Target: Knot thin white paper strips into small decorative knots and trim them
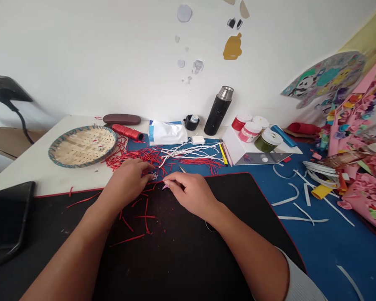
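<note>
Near the mat's back edge, my left hand (134,177) has its fingers bent and apart, with the fingertips beside a small white flower-shaped piece (154,176); whether they touch it is unclear. To its right, my right hand (189,190) pinches a small thin purple piece (166,186) between thumb and forefinger. Short red cord pieces (146,217) lie on the black mat (175,263) below my hands. Behind them are a tangle of red cords (141,155) and a bundle of white cords (191,152). A pointed metal tip (182,170) shows just behind my right hand.
A woven basket (83,146) and phone (9,219) are at left. Along the back stand a red thread spool (127,132), black flask (219,110) and lidded jars (268,140) on a white box. White strips (307,194) and pink paper decorations (368,196) lie at right.
</note>
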Tool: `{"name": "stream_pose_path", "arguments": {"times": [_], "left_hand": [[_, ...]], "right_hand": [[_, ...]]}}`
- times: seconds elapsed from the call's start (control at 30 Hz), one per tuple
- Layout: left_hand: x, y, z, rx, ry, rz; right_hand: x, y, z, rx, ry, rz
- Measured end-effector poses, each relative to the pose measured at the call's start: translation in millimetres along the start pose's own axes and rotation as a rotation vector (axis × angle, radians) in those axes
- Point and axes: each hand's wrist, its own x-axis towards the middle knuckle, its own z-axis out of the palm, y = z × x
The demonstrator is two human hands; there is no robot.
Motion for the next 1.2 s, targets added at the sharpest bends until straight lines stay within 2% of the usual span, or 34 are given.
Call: {"name": "stream_pose_path", "arguments": {"times": [0.17,0.3,0.4,0.5,0.6,0.7,0.9,1.07,1.2], "left_hand": [[-1,-2,3.8,-0.044,-0.005,0.022],[1,6,-4.1,-0.178,0.024,-0.063],[1,18,-14.4,-0.464,0.023,-0.204],[0,28,-19.0,-0.831,-0.01,-0.28],[-1,33,-15.0,-1.165,-0.011,-0.381],[0,37,-9.2,-1.345,-0.01,-0.464],[-1,43,-6.6,-1.436,0.024,-0.459],[-4,46,-5.0,-1.468,-0.051,-0.472],[-4,49,-5.4,-1.377,-0.059,-0.449]], "right_hand": [[0,-1,1,-0.004,-0.008,-0.012],[-1,-1,1,0.014,-0.017,-0.009],[-2,-2,0,0.043,-0.002,-0.007],[-2,-2,-1,0.084,0.054,0.007],[-1,-1,-1,0.118,0.122,0.021],[-1,0,-2,0.158,0.168,0.044],[1,0,-3,0.244,0.199,0.12],[1,1,-1,0.252,0.16,0.157],[2,2,-4,0.244,0.17,0.17]]}}
